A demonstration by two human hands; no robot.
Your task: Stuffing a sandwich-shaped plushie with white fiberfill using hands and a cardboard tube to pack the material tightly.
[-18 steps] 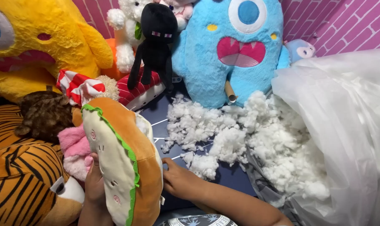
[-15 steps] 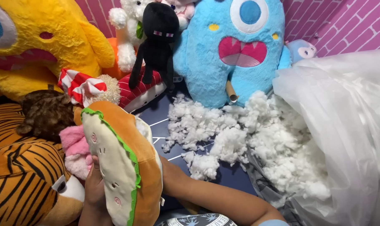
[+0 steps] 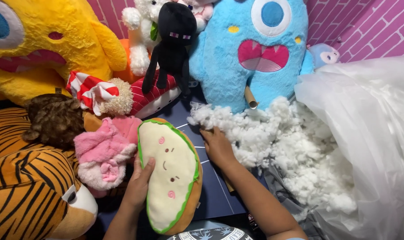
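Your left hand (image 3: pixel 139 189) grips the sandwich plush (image 3: pixel 170 175) by its left edge, thumb over the cream face; it stands tilted on the dark mat (image 3: pixel 215 195), just beside the pink plush (image 3: pixel 105 153). Your right hand (image 3: pixel 217 146) rests loosely spread at the stuffing (image 3: pixel 273 142), grasping nothing. The plush looks light and squashy, so hold it at its green rim. The stuffing is wispy; pinch it in clumps.

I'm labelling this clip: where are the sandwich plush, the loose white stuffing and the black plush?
sandwich plush (image 3: pixel 168 175), head view, on its cream face.
white stuffing (image 3: pixel 273 142), head view, middle of the pile.
black plush (image 3: pixel 173 49), head view, on its body.
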